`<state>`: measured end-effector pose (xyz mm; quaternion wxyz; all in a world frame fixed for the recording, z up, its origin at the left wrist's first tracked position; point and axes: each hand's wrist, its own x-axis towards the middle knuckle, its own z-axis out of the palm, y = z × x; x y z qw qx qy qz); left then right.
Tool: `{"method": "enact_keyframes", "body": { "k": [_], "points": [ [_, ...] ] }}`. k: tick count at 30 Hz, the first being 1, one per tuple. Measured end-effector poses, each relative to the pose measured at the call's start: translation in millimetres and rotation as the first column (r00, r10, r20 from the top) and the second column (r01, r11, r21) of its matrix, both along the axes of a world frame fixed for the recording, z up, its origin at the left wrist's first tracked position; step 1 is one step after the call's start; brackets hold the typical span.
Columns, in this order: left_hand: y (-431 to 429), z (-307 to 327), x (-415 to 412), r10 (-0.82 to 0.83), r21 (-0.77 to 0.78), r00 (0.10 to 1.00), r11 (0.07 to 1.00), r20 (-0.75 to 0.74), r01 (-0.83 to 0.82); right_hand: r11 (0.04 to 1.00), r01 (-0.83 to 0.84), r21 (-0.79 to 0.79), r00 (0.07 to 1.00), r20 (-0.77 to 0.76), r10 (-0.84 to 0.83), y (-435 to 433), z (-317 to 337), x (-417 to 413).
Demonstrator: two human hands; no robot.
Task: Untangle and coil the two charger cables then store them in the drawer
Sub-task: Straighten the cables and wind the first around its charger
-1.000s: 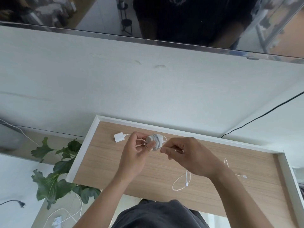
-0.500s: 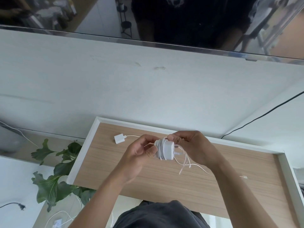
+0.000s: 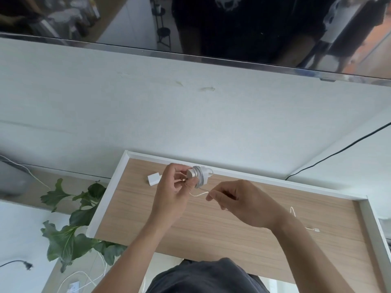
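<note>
Presently the left hand [image 3: 171,191] grips the cable-wound adapter [image 3: 197,176] above the back rim of the open drawer [image 3: 106,197], the right hand [image 3: 243,201] pinching the loose cable [image 3: 197,194] just beside it — advise even tension, each turn laid flat, tail end tucked.

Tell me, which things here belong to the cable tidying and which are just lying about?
Job: left hand, wound charger, right hand pinching its loose cable, second charger, drawer.
Lying about: plant, black cord, floor cables, screen.
</note>
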<state>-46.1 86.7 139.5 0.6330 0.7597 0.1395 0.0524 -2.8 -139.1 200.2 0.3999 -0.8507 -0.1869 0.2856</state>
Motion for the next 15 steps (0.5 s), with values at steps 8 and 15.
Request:
{"method": "enact_keyframes", "body": {
  "k": [8,15],
  "points": [
    [17,5,-5,-0.390,-0.057,0.921,0.919,0.000,0.390,0.989,0.139,0.052,0.983,0.111,-0.144,-9,32,20],
    [12,9,-4,-0.346,-0.450,0.932,0.818,0.111,0.357,0.968,0.214,0.134,0.976,0.020,-0.218,0,7,22]
  ]
}}
